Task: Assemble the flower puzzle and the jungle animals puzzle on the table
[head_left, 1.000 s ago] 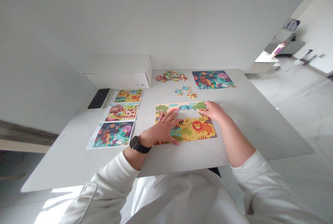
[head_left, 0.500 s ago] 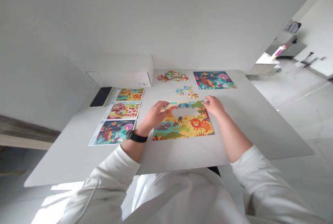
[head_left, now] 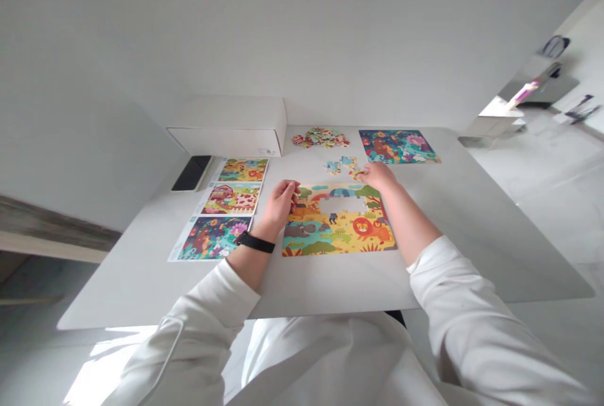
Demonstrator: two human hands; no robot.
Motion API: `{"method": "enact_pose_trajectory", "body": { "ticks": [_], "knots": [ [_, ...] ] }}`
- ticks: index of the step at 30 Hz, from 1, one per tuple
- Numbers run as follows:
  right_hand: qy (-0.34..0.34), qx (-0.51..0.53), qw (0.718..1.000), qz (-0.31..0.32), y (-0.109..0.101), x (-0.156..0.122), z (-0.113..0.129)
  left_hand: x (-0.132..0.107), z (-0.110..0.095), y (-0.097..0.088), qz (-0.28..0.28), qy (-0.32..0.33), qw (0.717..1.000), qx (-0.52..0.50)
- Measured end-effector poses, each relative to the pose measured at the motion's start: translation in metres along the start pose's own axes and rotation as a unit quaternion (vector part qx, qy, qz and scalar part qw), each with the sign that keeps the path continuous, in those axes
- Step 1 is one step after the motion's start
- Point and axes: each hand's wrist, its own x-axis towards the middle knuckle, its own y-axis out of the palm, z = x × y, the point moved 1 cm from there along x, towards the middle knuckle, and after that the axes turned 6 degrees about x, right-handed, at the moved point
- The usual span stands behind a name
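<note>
A jigsaw puzzle [head_left: 321, 230] with lions, a hippo and a crocodile lies in front of me, with a gap in its upper middle. My left hand [head_left: 282, 201], a black band on its wrist, is curled closed at the puzzle's upper left edge; no piece shows in it. Beyond the puzzle's upper right corner, my right hand [head_left: 379, 177] has its fingertips closed on a yellow and red puzzle piece [head_left: 355, 174]. That piece is still down on the table. Close by lie two light-blue puzzle pieces [head_left: 333, 167].
A heap of puzzle pieces [head_left: 321, 137] lies at the back. To its right is a dark, colourful puzzle [head_left: 399, 146]. On the left are a picture sheet [head_left: 230, 198] with three scenes, a phone [head_left: 191, 173] and a white box [head_left: 226, 138] against the wall.
My right hand has moved forward from the puzzle's right corner to the yellow and red piece. My left hand's fingers have curled in at the puzzle's left edge. The view has shifted slightly.
</note>
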Motion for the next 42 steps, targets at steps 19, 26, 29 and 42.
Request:
{"method": "enact_pose_trajectory", "body": {
  "ticks": [19, 26, 29, 42],
  "knots": [
    [-0.028, 0.245, 0.968, -0.045, 0.005, -0.008, -0.001, -0.003, -0.006, 0.000, 0.018, 0.065, 0.997, -0.026],
    [-0.078, 0.528, 0.845, 0.036, 0.004, -0.048, 0.031, 0.012, -0.031, 0.015, 0.033, 0.061, 0.997, -0.037],
    [-0.069, 0.576, 0.811, 0.071, 0.012, -0.070, 0.041, 0.010, -0.039, 0.031, 0.071, 0.038, 0.996, -0.029],
    [-0.058, 0.587, 0.796, 0.138, 0.043, -0.090, 0.052, -0.008, -0.013, 0.042, 0.101, 0.015, 0.989, 0.111]
  ]
}}
